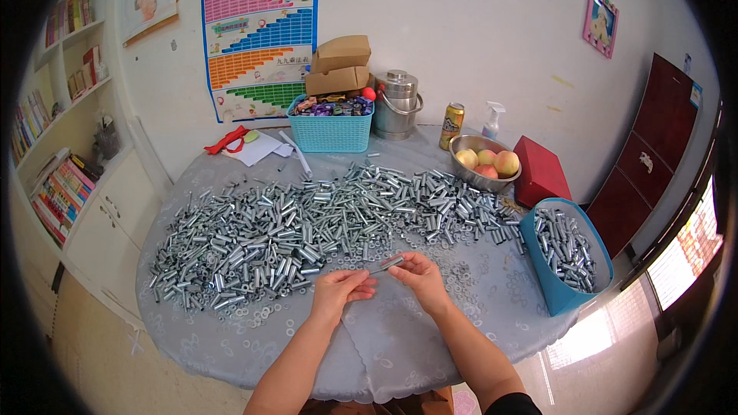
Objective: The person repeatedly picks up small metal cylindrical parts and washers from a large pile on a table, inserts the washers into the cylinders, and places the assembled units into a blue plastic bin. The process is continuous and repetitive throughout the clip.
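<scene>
Above the near middle of the table, my two hands meet over a small metal part. My left hand (344, 293) pinches the thin end of a bolt (375, 270). Between the fingertips of my right hand (420, 277) is a shiny metal sleeve (393, 262), in line with the bolt. Whether the bolt's end sits inside the sleeve I cannot tell. Just beyond my hands spreads a wide heap of metal sleeves and bolts (288, 227). Small flat washers (457, 273) lie scattered along its near side.
A blue tub (552, 292) of metal sleeves stands at the right edge. Behind the heap are a turquoise basket (330, 134), a steel canister (397, 107), a drink can (452, 124), a spray bottle (493, 119), a metal bowl (469, 175) of fruit and a red box (540, 173).
</scene>
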Demonstrator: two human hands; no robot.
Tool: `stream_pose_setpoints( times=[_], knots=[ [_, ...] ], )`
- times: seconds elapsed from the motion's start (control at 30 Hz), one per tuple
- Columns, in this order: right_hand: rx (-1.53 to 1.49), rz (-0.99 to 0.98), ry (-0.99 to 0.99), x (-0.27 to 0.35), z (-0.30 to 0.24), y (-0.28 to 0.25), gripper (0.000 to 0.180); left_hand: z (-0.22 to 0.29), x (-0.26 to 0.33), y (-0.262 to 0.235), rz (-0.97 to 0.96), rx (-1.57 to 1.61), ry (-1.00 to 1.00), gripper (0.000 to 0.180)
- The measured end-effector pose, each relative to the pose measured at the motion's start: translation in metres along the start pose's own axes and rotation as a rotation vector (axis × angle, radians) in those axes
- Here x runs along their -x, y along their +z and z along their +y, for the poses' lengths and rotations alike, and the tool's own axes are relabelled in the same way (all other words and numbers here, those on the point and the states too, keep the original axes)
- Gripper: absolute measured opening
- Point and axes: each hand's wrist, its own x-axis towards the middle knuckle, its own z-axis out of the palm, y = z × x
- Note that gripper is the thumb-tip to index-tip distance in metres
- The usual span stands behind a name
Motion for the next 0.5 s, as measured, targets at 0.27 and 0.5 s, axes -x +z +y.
stream_pose_setpoints(
  times=[0.27,0.5],
  knots=[
    [0.055,-0.063,-0.043,-0.0004,0.0001,0.0026,0.017,0.0001,-0.0010,-0.0014,0.004,0.025,-0.039,0.023],
    [0.034,-0.067,0.016,0.0016,-0.0048,0.0016,0.019,-0.0029,0.0021,0.0018,-0.045,0.005,-0.065,0.021]
  ],
)
